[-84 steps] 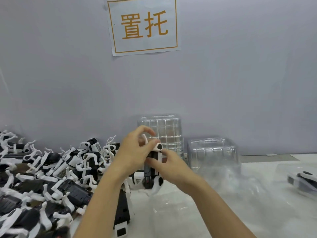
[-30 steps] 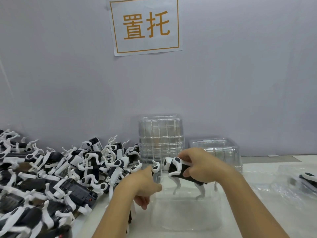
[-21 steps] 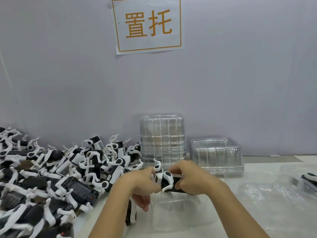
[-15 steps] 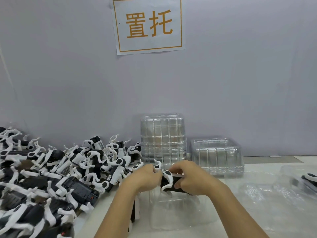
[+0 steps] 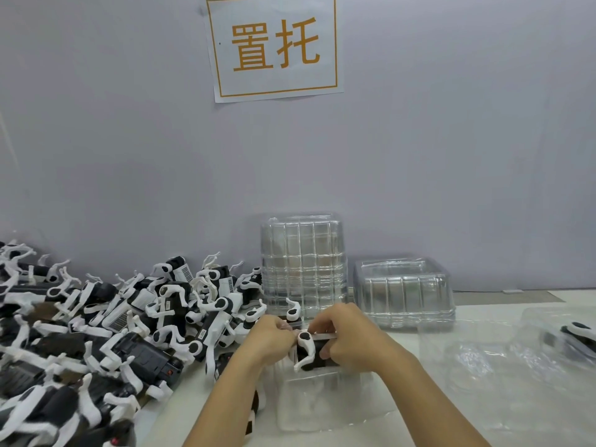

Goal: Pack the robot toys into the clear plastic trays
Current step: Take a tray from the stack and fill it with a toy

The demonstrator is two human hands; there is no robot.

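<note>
A black-and-white robot dog toy (image 5: 309, 352) sits at the top of a clear plastic tray (image 5: 317, 403) in the middle of the table. My right hand (image 5: 350, 340) grips the toy's body from the right. My left hand (image 5: 269, 338) pinches the toy's front end at the tray's left rim. The toy's white legs point down into the tray. A large heap of the same robot toys (image 5: 106, 327) covers the left of the table.
A tall stack of clear trays (image 5: 303, 262) stands against the grey wall, with a lower stack (image 5: 403, 291) to its right. Loose clear plastic (image 5: 503, 366) lies on the right, and a packed toy (image 5: 577, 333) at the far right edge.
My right hand brought the toy down from above the tray to its top. My left hand came up from the tray's left side to the toy's front end.
</note>
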